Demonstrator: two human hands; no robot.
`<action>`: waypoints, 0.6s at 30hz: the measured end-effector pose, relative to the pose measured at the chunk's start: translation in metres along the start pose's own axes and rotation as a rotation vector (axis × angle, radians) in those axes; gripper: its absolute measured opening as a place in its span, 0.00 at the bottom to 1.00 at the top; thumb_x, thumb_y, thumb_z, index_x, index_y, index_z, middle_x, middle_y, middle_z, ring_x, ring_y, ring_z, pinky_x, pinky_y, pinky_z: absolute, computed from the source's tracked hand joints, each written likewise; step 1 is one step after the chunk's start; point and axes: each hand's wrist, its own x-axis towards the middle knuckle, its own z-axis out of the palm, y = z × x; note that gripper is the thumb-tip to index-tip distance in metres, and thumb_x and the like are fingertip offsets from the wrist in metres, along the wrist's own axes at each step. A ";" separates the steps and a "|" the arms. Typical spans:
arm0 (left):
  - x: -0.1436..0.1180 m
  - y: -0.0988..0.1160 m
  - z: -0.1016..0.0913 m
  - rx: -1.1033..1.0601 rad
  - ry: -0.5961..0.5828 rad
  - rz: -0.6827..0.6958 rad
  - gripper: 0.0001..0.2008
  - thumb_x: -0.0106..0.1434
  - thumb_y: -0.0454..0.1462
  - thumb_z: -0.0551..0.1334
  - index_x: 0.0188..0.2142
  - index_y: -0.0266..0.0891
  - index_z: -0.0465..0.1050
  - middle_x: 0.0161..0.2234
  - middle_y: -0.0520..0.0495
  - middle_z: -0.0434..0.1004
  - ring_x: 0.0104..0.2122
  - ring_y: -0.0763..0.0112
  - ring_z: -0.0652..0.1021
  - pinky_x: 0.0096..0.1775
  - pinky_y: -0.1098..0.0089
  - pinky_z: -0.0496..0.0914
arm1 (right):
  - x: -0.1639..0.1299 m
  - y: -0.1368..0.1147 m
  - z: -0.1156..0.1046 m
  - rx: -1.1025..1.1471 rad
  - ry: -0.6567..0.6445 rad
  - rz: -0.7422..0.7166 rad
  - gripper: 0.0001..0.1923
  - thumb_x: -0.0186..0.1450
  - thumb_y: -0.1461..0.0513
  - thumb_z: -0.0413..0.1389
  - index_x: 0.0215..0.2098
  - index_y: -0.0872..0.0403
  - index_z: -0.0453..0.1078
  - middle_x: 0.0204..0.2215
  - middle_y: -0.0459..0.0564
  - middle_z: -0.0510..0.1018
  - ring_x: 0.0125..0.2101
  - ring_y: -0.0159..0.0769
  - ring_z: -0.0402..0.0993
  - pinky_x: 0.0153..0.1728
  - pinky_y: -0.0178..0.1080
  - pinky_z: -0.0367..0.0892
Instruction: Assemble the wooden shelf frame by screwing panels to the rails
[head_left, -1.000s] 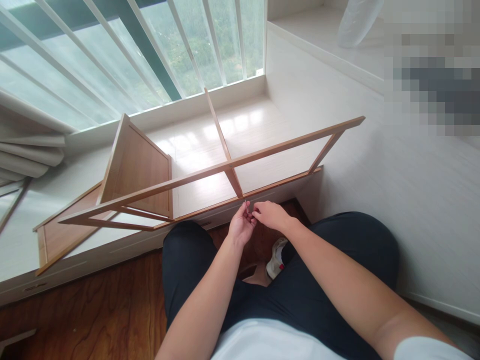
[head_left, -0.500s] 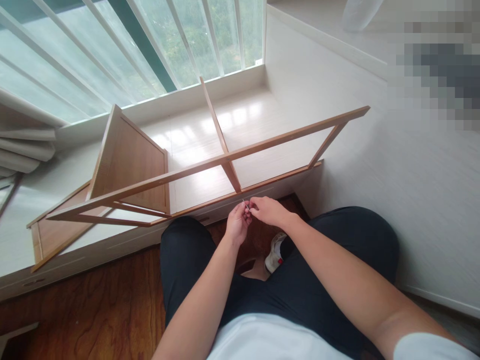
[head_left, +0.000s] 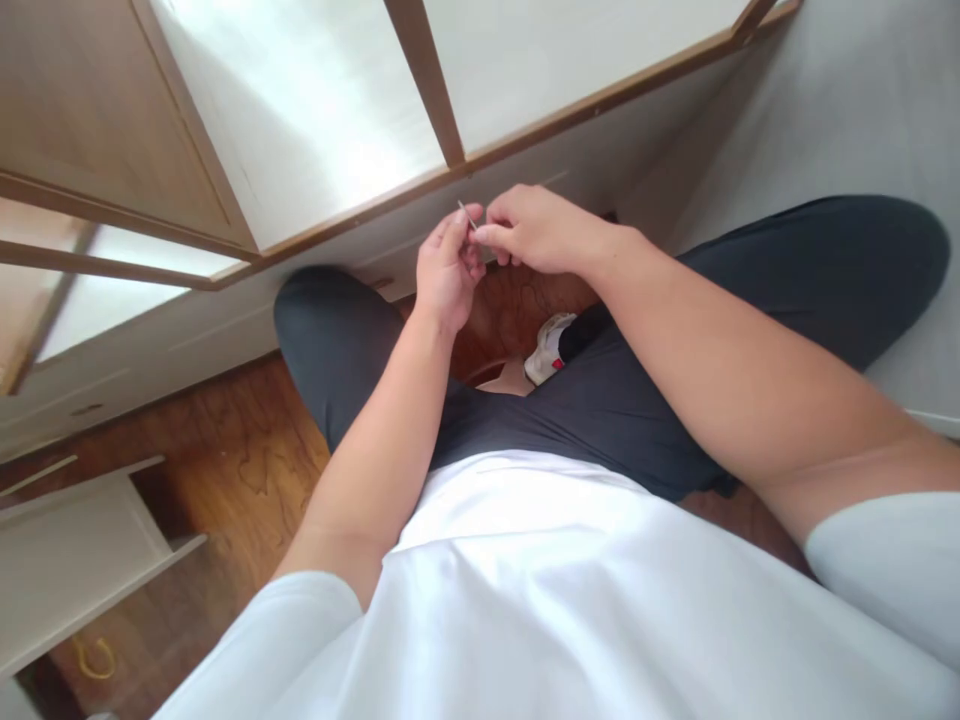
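My left hand (head_left: 448, 265) and my right hand (head_left: 529, 230) meet just below the front rail of a wooden shelf frame (head_left: 420, 70). Between their fingertips they pinch a thin metal pin or screw (head_left: 466, 215), which sticks up slightly toward the rail. Both hands hover above my lap, over my dark trousers (head_left: 600, 390). The frame's brown slats lie across a white platform (head_left: 315, 120) in front of me.
A white shoe (head_left: 547, 350) shows between my knees on the dark wooden floor (head_left: 217, 460). An open white drawer (head_left: 67, 550) stands at the lower left, with a yellow loop (head_left: 94, 657) on the floor beside it. A white wall (head_left: 847, 110) rises at the right.
The view has tilted sharply down, so the window and most of the frame have left the picture. My hands stay together on the small metal piece, near the frame's front rail.
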 end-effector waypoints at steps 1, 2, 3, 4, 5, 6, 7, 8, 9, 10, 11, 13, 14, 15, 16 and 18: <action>0.003 -0.003 0.000 0.005 -0.006 0.002 0.13 0.67 0.49 0.71 0.39 0.44 0.79 0.28 0.51 0.75 0.25 0.72 0.76 0.23 0.76 0.65 | -0.001 -0.001 0.000 0.017 0.001 -0.019 0.15 0.73 0.57 0.53 0.32 0.56 0.74 0.30 0.51 0.82 0.29 0.32 0.75 0.34 0.35 0.66; 0.006 -0.005 0.000 0.005 -0.013 -0.001 0.13 0.67 0.50 0.71 0.40 0.44 0.79 0.29 0.51 0.76 0.26 0.70 0.77 0.25 0.75 0.66 | -0.001 -0.003 -0.001 0.027 0.003 -0.028 0.13 0.72 0.59 0.54 0.32 0.55 0.73 0.29 0.51 0.82 0.28 0.32 0.75 0.33 0.34 0.66; 0.008 -0.006 0.001 0.004 -0.021 -0.006 0.14 0.67 0.51 0.70 0.41 0.44 0.79 0.29 0.50 0.76 0.28 0.69 0.78 0.26 0.73 0.68 | -0.002 -0.004 -0.002 0.027 0.012 -0.027 0.11 0.70 0.60 0.55 0.31 0.55 0.73 0.29 0.50 0.82 0.27 0.32 0.75 0.32 0.34 0.66; 0.010 -0.007 0.002 0.004 -0.029 -0.013 0.14 0.68 0.52 0.69 0.41 0.45 0.79 0.30 0.50 0.77 0.29 0.67 0.79 0.27 0.72 0.69 | -0.002 -0.006 -0.002 0.020 0.026 -0.020 0.10 0.69 0.62 0.55 0.31 0.54 0.73 0.29 0.49 0.83 0.28 0.32 0.76 0.33 0.34 0.66; 0.013 -0.007 0.003 0.007 -0.036 -0.019 0.15 0.68 0.52 0.69 0.41 0.45 0.79 0.30 0.49 0.77 0.31 0.66 0.79 0.29 0.70 0.70 | -0.002 -0.007 -0.003 0.007 0.041 -0.008 0.09 0.69 0.62 0.55 0.30 0.53 0.73 0.29 0.49 0.83 0.28 0.31 0.76 0.33 0.33 0.67; 0.015 -0.007 0.005 0.013 -0.042 -0.024 0.15 0.68 0.53 0.68 0.41 0.46 0.79 0.31 0.49 0.78 0.33 0.64 0.80 0.30 0.69 0.71 | -0.002 -0.007 -0.003 -0.007 0.057 0.003 0.10 0.69 0.63 0.54 0.29 0.53 0.73 0.29 0.48 0.84 0.28 0.31 0.76 0.34 0.33 0.67; 0.018 -0.007 0.006 0.023 -0.045 -0.029 0.16 0.68 0.55 0.68 0.42 0.47 0.79 0.31 0.48 0.79 0.34 0.63 0.80 0.31 0.67 0.72 | -0.001 -0.008 -0.004 -0.017 0.075 0.005 0.12 0.69 0.63 0.53 0.28 0.52 0.73 0.29 0.48 0.84 0.28 0.30 0.76 0.35 0.33 0.67; 0.021 -0.007 0.007 0.035 -0.045 -0.031 0.17 0.67 0.56 0.67 0.42 0.48 0.79 0.32 0.48 0.80 0.36 0.61 0.81 0.32 0.65 0.72 | -0.001 -0.007 -0.004 -0.027 0.092 0.002 0.13 0.70 0.63 0.52 0.28 0.52 0.73 0.29 0.47 0.84 0.28 0.30 0.76 0.36 0.33 0.66; 0.024 -0.008 0.008 0.048 -0.042 -0.030 0.18 0.66 0.58 0.67 0.42 0.50 0.79 0.32 0.48 0.81 0.37 0.59 0.81 0.32 0.64 0.73 | 0.000 -0.007 -0.005 -0.038 0.106 -0.004 0.14 0.70 0.63 0.51 0.28 0.52 0.73 0.29 0.47 0.84 0.28 0.29 0.76 0.36 0.33 0.66; 0.027 -0.009 0.008 0.060 -0.040 -0.026 0.18 0.65 0.59 0.67 0.41 0.52 0.79 0.33 0.47 0.81 0.39 0.57 0.81 0.33 0.62 0.73 | 0.000 -0.006 -0.005 -0.051 0.122 -0.008 0.15 0.71 0.62 0.50 0.28 0.52 0.73 0.28 0.47 0.83 0.27 0.29 0.76 0.36 0.33 0.65; 0.031 -0.009 0.008 0.073 -0.040 -0.020 0.18 0.63 0.60 0.67 0.41 0.54 0.79 0.33 0.47 0.81 0.40 0.55 0.81 0.32 0.60 0.74 | 0.001 -0.005 -0.006 -0.067 0.136 -0.011 0.15 0.71 0.62 0.50 0.29 0.52 0.73 0.28 0.47 0.83 0.27 0.30 0.75 0.35 0.33 0.65; 0.038 -0.011 0.008 0.097 -0.054 -0.010 0.17 0.59 0.61 0.68 0.39 0.58 0.80 0.32 0.48 0.82 0.42 0.52 0.81 0.31 0.58 0.75 | 0.001 -0.004 -0.006 -0.093 0.161 -0.011 0.15 0.71 0.62 0.51 0.29 0.53 0.74 0.29 0.49 0.82 0.28 0.32 0.75 0.34 0.34 0.64; 0.041 -0.011 0.007 0.111 -0.068 -0.011 0.17 0.57 0.61 0.67 0.39 0.61 0.80 0.31 0.49 0.82 0.43 0.50 0.81 0.31 0.56 0.75 | 0.002 -0.003 -0.006 -0.097 0.172 -0.011 0.14 0.71 0.62 0.51 0.29 0.54 0.74 0.29 0.50 0.82 0.28 0.33 0.75 0.33 0.35 0.64; 0.043 -0.011 0.007 0.125 -0.082 -0.017 0.16 0.56 0.62 0.67 0.40 0.64 0.80 0.30 0.50 0.82 0.44 0.48 0.81 0.30 0.55 0.75 | 0.002 -0.003 -0.006 -0.093 0.186 -0.010 0.14 0.71 0.62 0.52 0.30 0.55 0.74 0.29 0.52 0.82 0.28 0.33 0.74 0.33 0.35 0.63; 0.045 -0.011 0.007 0.140 -0.094 -0.027 0.16 0.55 0.62 0.66 0.41 0.67 0.79 0.29 0.50 0.82 0.46 0.47 0.80 0.30 0.54 0.75 | 0.002 -0.003 -0.006 -0.080 0.202 -0.011 0.13 0.71 0.62 0.53 0.30 0.56 0.74 0.29 0.52 0.82 0.28 0.33 0.74 0.33 0.35 0.63; 0.045 -0.011 0.007 0.156 -0.104 -0.037 0.17 0.54 0.62 0.65 0.42 0.70 0.78 0.27 0.51 0.81 0.48 0.46 0.80 0.30 0.53 0.75 | 0.002 -0.003 -0.006 -0.048 0.241 -0.010 0.11 0.71 0.63 0.54 0.31 0.57 0.74 0.29 0.51 0.82 0.28 0.33 0.74 0.33 0.34 0.64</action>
